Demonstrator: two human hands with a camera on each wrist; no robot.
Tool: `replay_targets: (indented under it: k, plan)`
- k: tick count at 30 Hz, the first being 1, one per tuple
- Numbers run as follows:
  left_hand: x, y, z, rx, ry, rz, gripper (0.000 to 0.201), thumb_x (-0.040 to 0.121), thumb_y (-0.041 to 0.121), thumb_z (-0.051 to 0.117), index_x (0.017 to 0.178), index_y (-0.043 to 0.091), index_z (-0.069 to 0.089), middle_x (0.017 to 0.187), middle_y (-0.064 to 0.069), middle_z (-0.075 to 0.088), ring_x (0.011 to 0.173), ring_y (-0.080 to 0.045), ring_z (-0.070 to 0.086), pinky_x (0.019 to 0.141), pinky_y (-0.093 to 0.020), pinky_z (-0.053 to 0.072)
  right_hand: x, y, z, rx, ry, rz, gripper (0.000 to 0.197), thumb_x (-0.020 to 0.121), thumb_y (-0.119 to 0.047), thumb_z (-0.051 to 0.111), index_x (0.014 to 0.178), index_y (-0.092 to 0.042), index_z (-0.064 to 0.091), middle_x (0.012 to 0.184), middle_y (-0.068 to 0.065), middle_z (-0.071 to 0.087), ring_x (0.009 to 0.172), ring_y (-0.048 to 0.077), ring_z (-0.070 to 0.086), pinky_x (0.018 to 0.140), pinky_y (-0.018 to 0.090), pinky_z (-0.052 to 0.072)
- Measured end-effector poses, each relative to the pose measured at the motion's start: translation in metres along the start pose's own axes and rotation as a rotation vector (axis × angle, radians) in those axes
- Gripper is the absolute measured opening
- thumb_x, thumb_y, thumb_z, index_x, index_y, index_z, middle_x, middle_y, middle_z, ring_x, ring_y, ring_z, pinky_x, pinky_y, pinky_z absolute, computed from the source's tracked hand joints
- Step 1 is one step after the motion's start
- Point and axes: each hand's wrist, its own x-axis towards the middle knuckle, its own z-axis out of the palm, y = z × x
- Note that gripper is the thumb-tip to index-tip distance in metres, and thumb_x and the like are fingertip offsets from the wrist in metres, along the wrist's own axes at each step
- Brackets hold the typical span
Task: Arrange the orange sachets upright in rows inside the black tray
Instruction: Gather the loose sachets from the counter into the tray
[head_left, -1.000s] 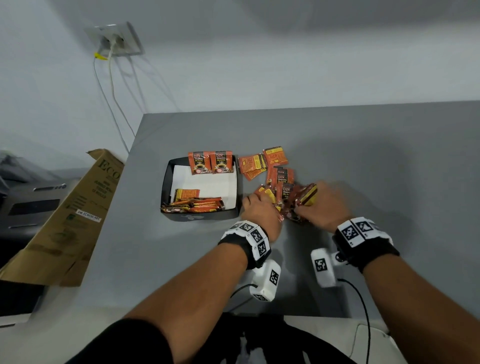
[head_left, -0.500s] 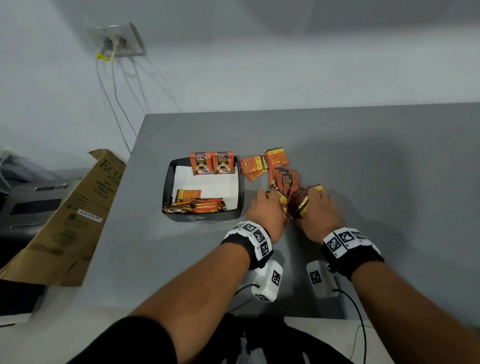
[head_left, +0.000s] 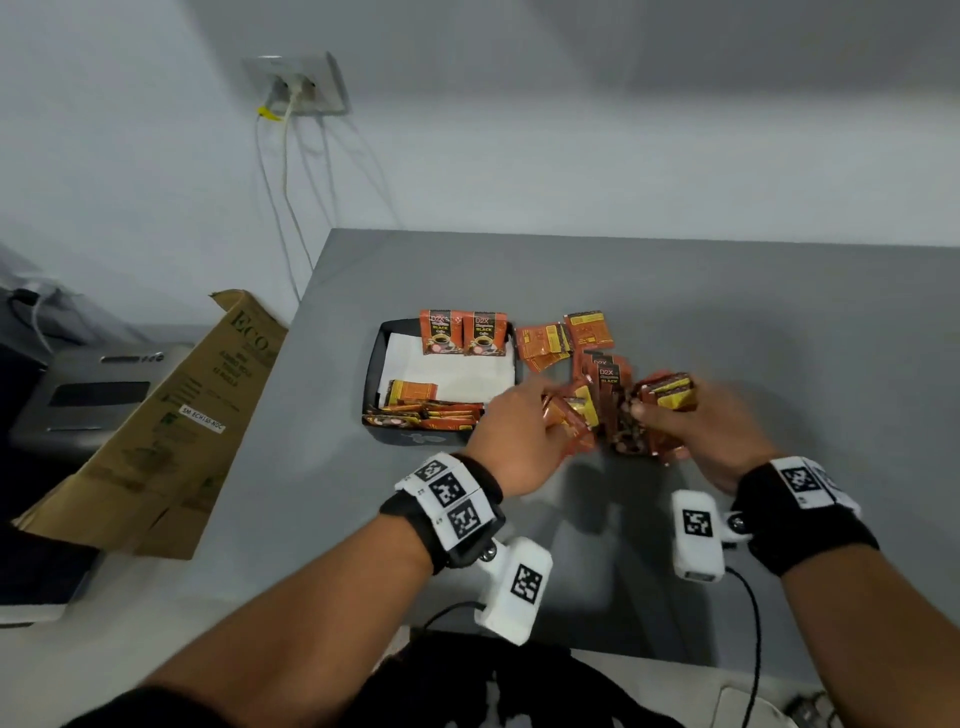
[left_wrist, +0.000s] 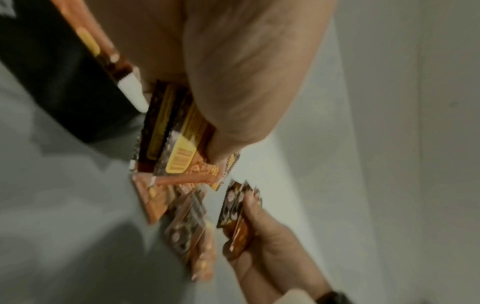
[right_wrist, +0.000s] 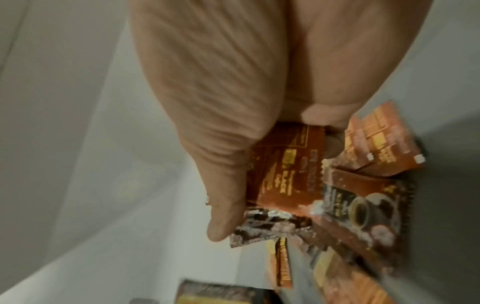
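Observation:
The black tray (head_left: 375, 364) sits on the grey table, lined with white paper. Two orange sachets (head_left: 462, 335) stand upright at its far wall, and several more lie flat along its near wall (head_left: 426, 413). Right of the tray lies a loose pile of sachets (head_left: 602, 371). My left hand (head_left: 524, 436) grips a few sachets (left_wrist: 179, 142) just off the tray's near right corner. My right hand (head_left: 696, 431) holds a small stack of sachets (head_left: 667, 397), with the thumb on top (right_wrist: 283, 172). Both hands are raised a little above the table.
A folded cardboard box (head_left: 171, 415) leans off the table's left edge. A wall socket (head_left: 298, 85) with hanging cables is behind. The table (head_left: 779, 322) stretches grey to the right and back. White wrist cameras hang under both wrists.
Both hands have gathered sachets from the pile and lifted them. The hands have drawn apart, the left toward the tray and the right to the right.

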Motion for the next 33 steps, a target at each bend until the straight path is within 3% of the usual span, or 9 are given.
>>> replay_targets:
  k: [2,4,6,9,13,16,22,27,33]
  plan:
    - [-0.002,-0.006,-0.032,-0.032,0.026,0.007,0.031,0.094,0.021,0.061,0.125,0.019,0.054,0.109,0.005,0.065,0.094,-0.012,0.063,0.075,-0.022,0.05,0.004,-0.011,0.006,-0.044,-0.055,-0.016,0.024,0.086,-0.038,0.074,0.103,-0.023,0.067,0.085,-0.007,0.077,0.08,0.011,0.074,0.065,0.022,0.057]
    - [0.001,-0.016,-0.067,-0.025,0.057,0.011,0.014,0.096,0.023,0.061,0.109,0.021,0.055,0.095,0.009,0.066,0.081,-0.007,0.062,0.062,-0.012,0.045,0.01,-0.023,0.021,0.021,-0.105,-0.024,0.053,0.072,-0.06,0.078,0.11,-0.026,0.065,0.097,-0.001,0.077,0.092,0.022,0.073,0.082,0.042,0.058]
    - [0.007,-0.03,-0.101,0.039,0.118,0.012,0.01,0.097,0.026,0.06,0.103,0.022,0.054,0.09,0.01,0.064,0.077,-0.005,0.06,0.063,-0.016,0.044,0.02,-0.035,0.04,0.203,-0.166,-0.023,0.066,0.062,-0.056,0.088,0.116,-0.026,0.064,0.108,0.005,0.074,0.1,0.026,0.07,0.094,0.051,0.053]
    - [0.02,-0.055,-0.138,0.161,0.119,-0.031,0.009,0.095,0.022,0.058,0.101,0.019,0.053,0.093,0.002,0.063,0.082,-0.016,0.062,0.064,-0.027,0.048,0.035,-0.059,0.075,0.112,-0.19,-0.064,0.065,0.061,-0.04,0.085,0.119,-0.028,0.061,0.111,0.002,0.073,0.103,0.023,0.07,0.096,0.049,0.054]
    - [0.032,-0.082,-0.144,0.368,-0.003,0.011,0.017,0.093,0.023,0.059,0.106,0.013,0.054,0.097,-0.002,0.06,0.087,-0.022,0.059,0.067,-0.03,0.038,0.046,-0.094,0.129,-0.548,-0.001,-0.294,0.027,0.085,-0.028,0.074,0.107,-0.027,0.058,0.092,-0.012,0.066,0.081,0.002,0.063,0.07,0.009,0.044]
    - [0.033,-0.096,-0.133,0.482,-0.112,0.054,0.026,0.09,0.023,0.059,0.114,0.016,0.054,0.11,-0.008,0.062,0.098,-0.027,0.059,0.076,-0.029,0.039,0.057,-0.093,0.168,-0.773,-0.023,-0.413,0.023,0.09,-0.019,0.066,0.112,-0.025,0.061,0.103,-0.002,0.066,0.095,0.018,0.062,0.086,0.03,0.05]
    - [0.031,-0.114,-0.131,0.406,-0.309,-0.002,0.034,0.091,0.03,0.054,0.123,0.024,0.045,0.108,-0.003,0.065,0.088,-0.02,0.061,0.078,-0.036,0.05,0.062,-0.076,0.192,-1.063,-0.257,-0.181,0.038,0.092,-0.022,0.052,0.13,-0.022,0.049,0.128,0.003,0.058,0.119,0.027,0.052,0.106,0.049,0.04]
    - [0.04,-0.116,-0.137,0.554,-0.42,0.064,0.068,0.06,0.08,0.059,0.1,0.026,0.056,0.102,0.006,0.056,0.091,-0.014,0.055,0.081,-0.038,0.053,0.05,-0.075,0.195,-1.092,-0.296,-0.215,0.028,0.096,-0.037,0.043,0.119,-0.024,0.048,0.122,-0.001,0.054,0.111,0.021,0.051,0.105,0.046,0.035]
    - [0.047,-0.118,-0.134,0.642,-0.523,0.073,0.054,0.06,0.07,0.069,0.093,0.032,0.05,0.088,0.01,0.062,0.078,-0.01,0.06,0.075,-0.039,0.058,0.044,-0.065,0.194,-1.085,-0.334,-0.234,0.05,0.089,-0.063,0.047,0.126,-0.03,0.044,0.124,-0.006,0.054,0.111,0.018,0.05,0.108,0.045,0.034]
